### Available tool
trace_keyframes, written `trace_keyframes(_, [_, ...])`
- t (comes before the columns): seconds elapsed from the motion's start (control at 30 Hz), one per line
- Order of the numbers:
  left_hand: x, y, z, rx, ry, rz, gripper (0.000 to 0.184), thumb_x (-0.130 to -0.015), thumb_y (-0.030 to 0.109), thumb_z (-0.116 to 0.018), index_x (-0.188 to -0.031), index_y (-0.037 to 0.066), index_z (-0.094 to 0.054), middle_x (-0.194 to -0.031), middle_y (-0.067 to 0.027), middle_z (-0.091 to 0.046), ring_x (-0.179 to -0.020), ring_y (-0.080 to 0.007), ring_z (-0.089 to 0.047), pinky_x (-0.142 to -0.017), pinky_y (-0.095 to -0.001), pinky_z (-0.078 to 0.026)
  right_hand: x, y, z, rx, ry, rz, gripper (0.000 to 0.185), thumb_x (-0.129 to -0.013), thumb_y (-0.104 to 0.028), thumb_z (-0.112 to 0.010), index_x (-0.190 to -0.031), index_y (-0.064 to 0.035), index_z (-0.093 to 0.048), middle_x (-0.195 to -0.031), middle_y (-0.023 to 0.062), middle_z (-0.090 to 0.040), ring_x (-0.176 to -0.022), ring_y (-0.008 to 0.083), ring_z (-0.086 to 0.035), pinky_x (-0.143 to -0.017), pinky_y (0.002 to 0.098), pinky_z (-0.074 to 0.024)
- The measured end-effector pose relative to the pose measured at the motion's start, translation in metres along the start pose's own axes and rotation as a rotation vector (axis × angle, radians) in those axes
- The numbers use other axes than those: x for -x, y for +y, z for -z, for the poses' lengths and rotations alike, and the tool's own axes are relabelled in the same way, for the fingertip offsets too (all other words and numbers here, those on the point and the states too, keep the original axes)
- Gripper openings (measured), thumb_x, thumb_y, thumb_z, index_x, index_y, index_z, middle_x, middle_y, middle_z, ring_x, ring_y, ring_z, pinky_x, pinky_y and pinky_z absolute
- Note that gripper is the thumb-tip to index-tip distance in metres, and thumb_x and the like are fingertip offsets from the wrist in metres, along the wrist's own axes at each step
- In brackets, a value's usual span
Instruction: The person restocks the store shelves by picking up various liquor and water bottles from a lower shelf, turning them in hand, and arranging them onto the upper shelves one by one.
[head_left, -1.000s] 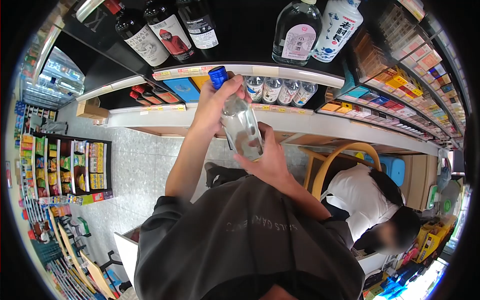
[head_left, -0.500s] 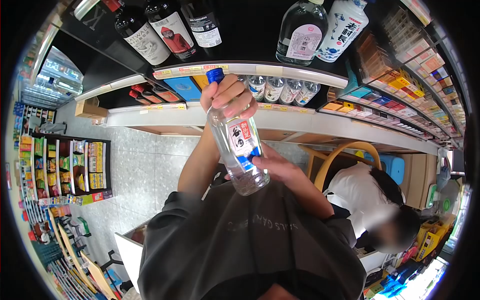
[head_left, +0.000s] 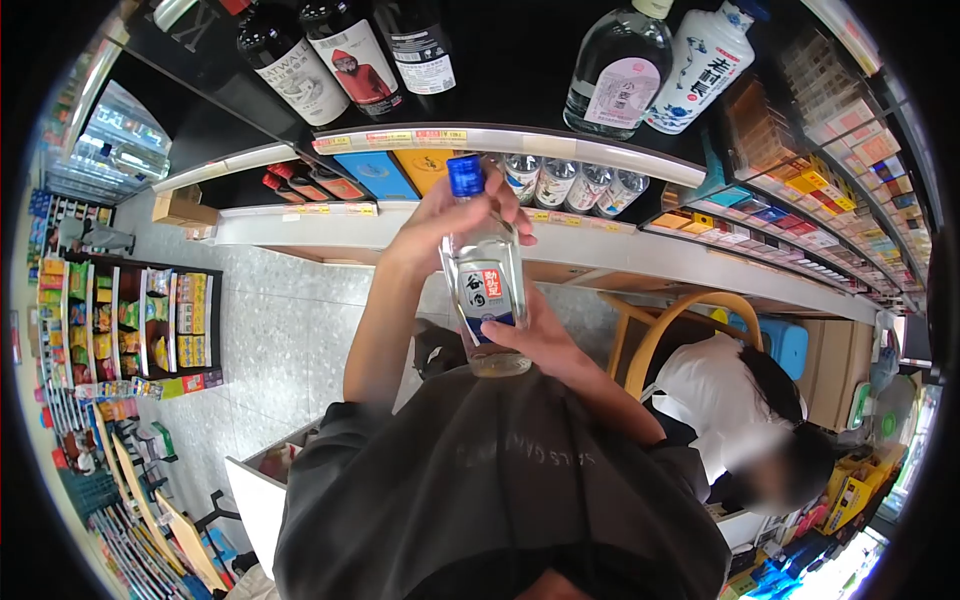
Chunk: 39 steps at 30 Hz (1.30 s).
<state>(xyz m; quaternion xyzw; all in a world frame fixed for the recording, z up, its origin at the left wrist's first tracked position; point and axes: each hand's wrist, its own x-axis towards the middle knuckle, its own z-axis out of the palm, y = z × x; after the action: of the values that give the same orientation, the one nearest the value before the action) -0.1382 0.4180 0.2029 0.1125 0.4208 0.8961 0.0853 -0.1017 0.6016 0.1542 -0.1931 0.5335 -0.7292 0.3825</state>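
A clear glass bottle (head_left: 487,285) with a blue cap and a white, red and blue label is held upright before the dark top, its label facing the camera. My left hand (head_left: 445,225) is wrapped round its neck just below the cap. Lower down, my right hand (head_left: 535,335) grips the side near the base, its thumb over the label. Beyond them, on the black shelf, stand dark wine bottles (head_left: 360,70), a clear round bottle (head_left: 622,80) and a white and blue bottle (head_left: 705,75).
Small bottles (head_left: 590,185) and a blue box (head_left: 375,175) fill the lower shelf. At right are cigarette racks (head_left: 800,190), a wooden chair (head_left: 650,345) and a person in white (head_left: 725,390) bent over. Snack shelves (head_left: 135,320) stand at left.
The bottle first turned so that its label came to face the camera, and its base dropped lower. Since then it has become more upright. Both hands have shifted their grip on it.
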Motion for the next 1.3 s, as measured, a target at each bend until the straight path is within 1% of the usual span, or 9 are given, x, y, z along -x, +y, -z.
trace_keyframes(0.2, [0.01,0.009,0.001,-0.109,0.098,-0.022,0.025,-0.084,0.018,-0.069,-0.09,0.009,-0.047,-0.084,-0.0076,-0.057,-0.094,-0.029,-0.064,-0.086,-0.0482,-0.051,-0.012,0.004,0.003,0.149,-0.008,0.054,0.072,-0.078,-0.019,-0.074,-0.137,-0.0015,-0.036,-0.121,0.0095,-0.053,-0.116,0.0168,-0.048,-0.099,0.0333,-0.0383])
trace_keyframes(0.33, [0.034,0.013,0.001,-0.344,0.235,-0.001,0.027,-0.084,0.022,-0.071,-0.094,0.005,-0.052,-0.097,-0.0104,-0.062,-0.095,-0.0242,-0.063,-0.088,-0.0373,-0.049,-0.015,0.01,-0.001,0.172,-0.03,0.059,0.072,-0.078,-0.019,-0.075,-0.136,-0.0008,-0.036,-0.124,0.0096,-0.052,-0.116,0.0176,-0.048,-0.099,0.0339,-0.0386])
trace_keyframes(0.4, [0.053,0.005,0.0,-0.672,0.546,0.002,0.031,-0.085,0.026,-0.07,-0.1,0.003,-0.055,-0.098,-0.0095,-0.063,-0.091,-0.0177,-0.062,-0.085,-0.0314,-0.048,-0.021,0.022,-0.006,0.189,-0.018,0.113,0.071,-0.077,-0.02,-0.075,-0.133,-0.0012,-0.038,-0.118,0.0111,-0.056,-0.11,0.0177,-0.054,-0.093,0.0331,-0.0428])
trace_keyframes(0.5, [0.081,-0.022,0.007,-0.577,0.963,-0.041,0.029,-0.088,0.026,-0.066,-0.1,0.002,-0.057,-0.091,-0.007,-0.065,-0.081,-0.0129,-0.06,-0.077,-0.0273,-0.048,-0.026,0.021,-0.021,0.552,0.014,0.175,0.065,-0.075,-0.021,-0.076,-0.126,-0.0023,-0.041,-0.093,0.0133,-0.064,-0.082,0.0216,-0.065,-0.074,0.033,-0.0498])
trace_keyframes(0.6, [0.106,-0.023,0.016,-0.532,1.191,-0.087,0.024,-0.088,0.024,-0.063,-0.087,0.0,-0.062,-0.078,-0.0054,-0.065,-0.072,-0.0117,-0.059,-0.068,-0.0271,-0.047,-0.037,0.041,-0.037,0.431,-0.118,0.032,0.064,-0.074,-0.021,-0.076,-0.126,-0.0037,-0.042,-0.092,0.0139,-0.064,-0.08,0.0237,-0.065,-0.072,0.0333,-0.0495])
trace_keyframes(0.9, [0.168,0.043,0.089,-0.667,1.206,-0.286,0.023,-0.09,0.023,-0.057,-0.085,0.001,-0.058,-0.077,-0.0073,-0.065,-0.069,-0.0127,-0.058,-0.065,-0.0273,-0.046,-0.114,0.051,-0.118,0.595,-0.226,-0.025,0.075,-0.072,-0.027,-0.078,-0.129,0.0003,-0.036,-0.106,0.0235,-0.061,-0.099,0.0371,-0.062,-0.084,0.0402,-0.0485])
trace_keyframes(1.0, [0.181,0.098,0.11,-0.764,1.141,-0.4,0.022,-0.089,0.021,-0.057,-0.088,-0.001,-0.059,-0.078,-0.0068,-0.065,-0.071,-0.0128,-0.058,-0.066,-0.0269,-0.044,-0.151,0.049,-0.158,0.656,-0.224,0.056,0.076,-0.075,-0.025,-0.075,-0.133,-0.0002,-0.033,-0.123,0.0236,-0.053,-0.117,0.0347,-0.054,-0.096,0.0388,-0.0429])
trace_keyframes(1.1, [0.193,0.171,0.134,-0.783,0.99,-0.645,0.014,-0.09,0.014,-0.059,-0.091,0.001,-0.054,-0.078,-0.0092,-0.064,-0.074,-0.0156,-0.06,-0.069,-0.0283,-0.047,-0.187,0.037,-0.194,0.517,-0.144,0.396,0.063,-0.082,-0.02,-0.068,-0.133,-0.0034,-0.037,-0.137,0.0179,-0.039,-0.135,0.0281,-0.032,-0.111,0.0405,-0.0251])
trace_keyframes(1.3, [0.203,0.326,0.213,-1.106,0.836,-0.98,0.012,-0.091,0.012,-0.059,-0.09,0.001,-0.054,-0.082,-0.0094,-0.064,-0.076,-0.0154,-0.061,-0.074,-0.0286,-0.048,-0.22,0.089,-0.2,0.402,-0.146,0.079,0.041,-0.09,-0.01,-0.058,-0.127,-0.0027,-0.043,-0.129,0.0115,-0.048,-0.128,0.0213,-0.042,-0.108,0.0364,-0.0321])
